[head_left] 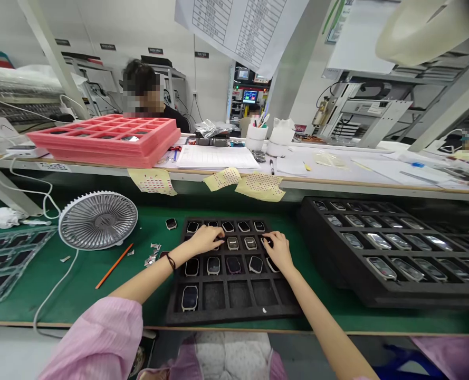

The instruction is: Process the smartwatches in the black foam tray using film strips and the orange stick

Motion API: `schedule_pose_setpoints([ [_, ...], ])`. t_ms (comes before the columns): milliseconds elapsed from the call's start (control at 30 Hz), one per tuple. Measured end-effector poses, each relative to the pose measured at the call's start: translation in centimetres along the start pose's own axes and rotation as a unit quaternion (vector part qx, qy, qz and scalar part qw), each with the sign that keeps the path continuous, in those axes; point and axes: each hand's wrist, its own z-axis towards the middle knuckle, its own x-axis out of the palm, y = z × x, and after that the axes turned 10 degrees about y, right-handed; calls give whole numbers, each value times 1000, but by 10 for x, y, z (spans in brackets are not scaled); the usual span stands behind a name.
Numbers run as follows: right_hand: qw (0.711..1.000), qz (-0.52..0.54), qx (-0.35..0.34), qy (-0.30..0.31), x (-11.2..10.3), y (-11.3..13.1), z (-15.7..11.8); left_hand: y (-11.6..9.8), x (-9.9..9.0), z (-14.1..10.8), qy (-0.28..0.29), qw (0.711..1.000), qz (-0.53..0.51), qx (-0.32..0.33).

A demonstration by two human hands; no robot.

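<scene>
A black foam tray (234,315) with square slots lies on the green bench mat (32,274), holding several smartwatch bodies (213,265) in its upper rows. My left hand (206,239) rests over the second row, with its fingers on or beside a watch body. My right hand (278,250) lies on the tray's right side, its fingertips over a dark watch body (266,241). My fingers hide what they touch. A loose watch body (171,224) sits on the mat just beyond the tray's upper left corner. The lowest row of slots is mostly bare.
A larger black foam tray (321,248) of watch bodies lies to the right. A grey desk fan (97,220), an orange pencil (114,265) and metal scraps (150,254) lie left. A pink foam tray stack (103,142) stands on the shelf, with a seated co-worker (147,92) beyond it.
</scene>
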Motion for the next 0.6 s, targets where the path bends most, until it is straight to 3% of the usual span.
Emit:
schedule_pose_setpoints([
  [133, 1000, 9, 4, 3, 0, -1, 1, 12, -11, -20, 42, 999, 24, -24],
  [233, 1000, 13, 6, 5, 0, -2, 0, 11, -11, -21, 51, 997, 34, -36],
  [433, 1000, 16, 3, 18, 0, -2, -1, 16, -10, -13, 49, 999, 13, -21],
  [600, 1000, 20, -5, 13, 1, -5, 0, 32, -24, -33, 9, 997, -74, -28],
])
